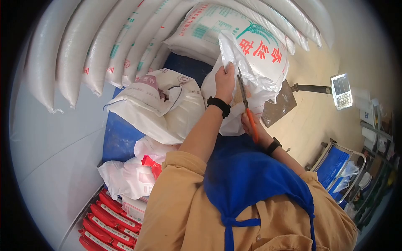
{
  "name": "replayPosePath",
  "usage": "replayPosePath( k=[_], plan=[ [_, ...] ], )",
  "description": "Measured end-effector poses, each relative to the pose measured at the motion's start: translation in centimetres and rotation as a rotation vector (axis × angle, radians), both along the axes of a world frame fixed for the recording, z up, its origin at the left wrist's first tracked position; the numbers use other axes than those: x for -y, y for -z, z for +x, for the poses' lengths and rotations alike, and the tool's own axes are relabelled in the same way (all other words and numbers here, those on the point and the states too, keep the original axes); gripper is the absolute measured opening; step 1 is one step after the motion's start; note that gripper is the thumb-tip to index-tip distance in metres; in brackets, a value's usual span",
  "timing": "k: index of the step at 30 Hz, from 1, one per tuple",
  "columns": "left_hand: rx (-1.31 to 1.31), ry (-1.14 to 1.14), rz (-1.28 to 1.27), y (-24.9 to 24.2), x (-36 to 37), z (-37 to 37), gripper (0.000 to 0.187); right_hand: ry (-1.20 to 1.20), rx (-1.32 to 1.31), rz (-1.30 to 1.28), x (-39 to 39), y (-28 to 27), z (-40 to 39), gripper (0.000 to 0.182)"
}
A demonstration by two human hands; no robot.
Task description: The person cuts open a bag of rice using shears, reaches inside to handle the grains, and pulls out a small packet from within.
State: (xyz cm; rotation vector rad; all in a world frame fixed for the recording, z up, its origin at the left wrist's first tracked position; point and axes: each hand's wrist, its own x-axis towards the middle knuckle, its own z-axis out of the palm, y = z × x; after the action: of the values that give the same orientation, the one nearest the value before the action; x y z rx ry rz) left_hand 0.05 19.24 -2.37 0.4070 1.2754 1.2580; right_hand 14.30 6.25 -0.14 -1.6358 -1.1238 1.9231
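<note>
From my seat I see the big white sack (pixel 259 62), printed with red characters and a green plant, lying at the front of the stack on the blue surface (pixel 121 142), with its top corner pulled up and away. My left hand (pixel 225 79) pinches that raised flap of sack material, fingers closed on it, while my right hand (pixel 251 123) grips the orange handles of the scissors (pixel 245 98), whose blades point up into the flap beside the left hand. I judge the cut as begun but far from finished: the blades sit at the edge of the flap, most of the sack's mouth looks uncut, and nothing has been poured out. Beside it another opened sack (pixel 159 104) slumps with its top loose, and red packets (pixel 111 219) lie in a row lower down. The right fingers are largely hidden behind the handles and my forearm, so I can only say they are closed around them. The blade tips are thin and blurred, possibly slightly parted; I cannot tell how deep the cut runs, and the sack's lower part is blocked by my arms and blue apron (pixel 247 180).
</note>
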Motion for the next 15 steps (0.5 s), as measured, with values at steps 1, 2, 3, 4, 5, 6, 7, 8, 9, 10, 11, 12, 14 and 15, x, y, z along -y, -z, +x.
replayPosePath(
  k=[1, 2, 3, 4, 5, 6, 7, 8, 9, 10, 11, 12, 14, 15],
  plan=[
    [-0.002, -0.003, 0.013, 0.1, 0.0, 0.0, 0.031, -0.012, 0.021, 0.016, -0.1, 0.3, -0.1, 0.025],
    [-0.005, -0.008, 0.026, 0.3, 0.0, 0.0, 0.032, -0.023, 0.026, -0.033, 0.0, 0.2, 0.1, 0.028],
    [0.006, -0.011, 0.019, 0.1, 0.0, -0.2, 0.031, -0.034, 0.031, -0.082, -0.1, -0.4, 0.2, 0.032],
    [0.017, -0.014, 0.013, -0.1, 0.1, -0.3, 0.031, -0.045, 0.036, -0.13, 0.0, -0.7, 0.3, 0.036],
    [0.03, -0.018, 0.009, -0.4, 0.1, -0.3, 0.031, -0.058, 0.004, -0.104, 0.2, -0.5, 0.5, 0.036],
    [0.035, -0.021, 0.017, -0.5, 0.1, -0.2, 0.031, -0.074, -0.024, -0.078, 0.3, -0.4, 0.6, 0.037],
    [0.039, -0.025, 0.024, -0.6, 0.1, -0.2, 0.031, -0.09, -0.053, -0.054, 0.3, -0.3, 0.7, 0.037],
    [0.041, -0.025, 0.028, -0.7, 0.3, -0.2, 0.031, -0.1, -0.003, -0.036, 0.2, -0.1, 0.7, 0.034],
    [-0.005, -0.01, 0.02, -0.5, 0.4, -0.2, 0.031, -0.107, 0.046, -0.018, -0.5, -0.8, 0.2, 0.031],
    [-0.052, 0.005, 0.015, -0.4, 0.4, -0.4, 0.031, -0.115, 0.093, 0.003, -0.9, -1.3, -0.2, 0.029],
    [-0.1, 0.02, 0.012, -0.4, 0.3, -0.4, 0.031, -0.131, 0.096, 0.007, -1.0, -1.3, -0.2, 0.031],
    [-0.088, 0.014, 0.019, -0.3, 0.2, -0.3, 0.031, -0.149, 0.099, 0.011, -1.1, -1.4, -0.2, 0.033],
    [-0.069, -0.001, 0.027, 0.1, 0.3, -0.2, 0.031, -0.18, 0.101, -0.005, -1.3, -1.7, -0.3, 0.037],
    [-0.083, -0.007, 0.032, -0.1, 0.5, -0.3, 0.031, -0.186, 0.102, -0.025, -1.3, -2.3, -0.3, 0.039]
  ],
)
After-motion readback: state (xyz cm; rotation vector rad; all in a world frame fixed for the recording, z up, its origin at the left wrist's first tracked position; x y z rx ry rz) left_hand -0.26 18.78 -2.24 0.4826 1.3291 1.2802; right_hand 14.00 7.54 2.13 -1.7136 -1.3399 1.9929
